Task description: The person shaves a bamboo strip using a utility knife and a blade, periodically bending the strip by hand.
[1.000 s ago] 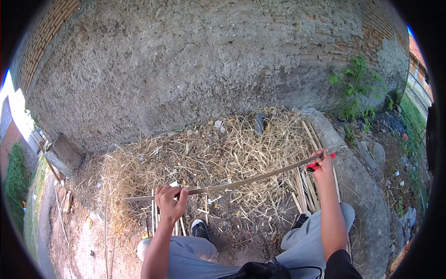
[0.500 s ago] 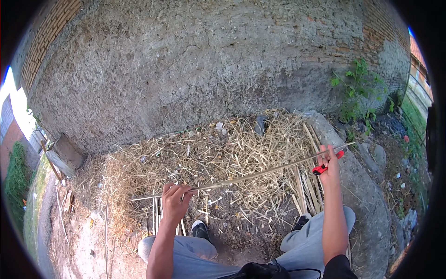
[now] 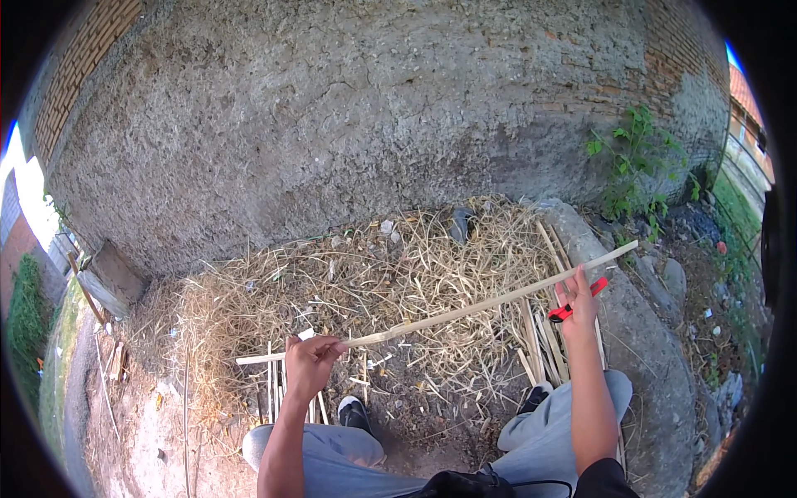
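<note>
bare forearms, left hand point(image 3: 309, 365) and right hand point(image 3: 577, 297) ungloved. black short sleeve point(image 3: 602, 483) below right grip. grey-blue trousers point(image 3: 540, 440), 2 black shoes point(image 3: 353, 412) with white trim under left grip.

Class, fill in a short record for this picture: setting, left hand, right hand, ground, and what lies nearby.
Setting: outdoors, before a rough grey plastered wall
Left hand: pinches the long pale bamboo strip near one end
Right hand: supports the strip near its far end and holds a red-handled cutter
Ground: heap of dry straw-like shavings
Nearby: more cut bamboo strips, green weed
</note>
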Motion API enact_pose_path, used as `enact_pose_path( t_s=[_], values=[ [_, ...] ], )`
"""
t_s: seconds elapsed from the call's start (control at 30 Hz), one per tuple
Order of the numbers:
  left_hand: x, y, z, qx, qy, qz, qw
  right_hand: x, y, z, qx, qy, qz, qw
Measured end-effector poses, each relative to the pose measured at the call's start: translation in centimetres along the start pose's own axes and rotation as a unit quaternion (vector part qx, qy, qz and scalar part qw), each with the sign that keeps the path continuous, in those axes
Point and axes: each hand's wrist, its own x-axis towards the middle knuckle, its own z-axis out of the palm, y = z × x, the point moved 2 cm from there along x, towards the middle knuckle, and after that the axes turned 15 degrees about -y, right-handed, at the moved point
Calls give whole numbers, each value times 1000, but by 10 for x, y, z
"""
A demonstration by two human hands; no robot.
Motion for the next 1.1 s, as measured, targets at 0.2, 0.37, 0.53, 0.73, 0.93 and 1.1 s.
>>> enact_pose_path(
  t_s=[0.2,0.37,0.53,0.73,0.93,1.1],
  values=[
    [0,9,-19,146,105,49,983,-51,46,14,-163,-20,75,984],
    [11,31,-61,232,99,116,961,-74,37,68,-441,-307,-29,843],
    [29,67,-107,232,73,141,960,-71,49,65,-556,-423,-97,709],
    [45,101,-124,311,173,153,922,-70,63,62,-476,-360,96,797],
    [56,97,-45,-136,129,36,982,-81,66,78,-370,-323,159,856],
    [73,125,21,-427,-59,122,894,-98,75,86,-303,-329,205,871]
  ],
)
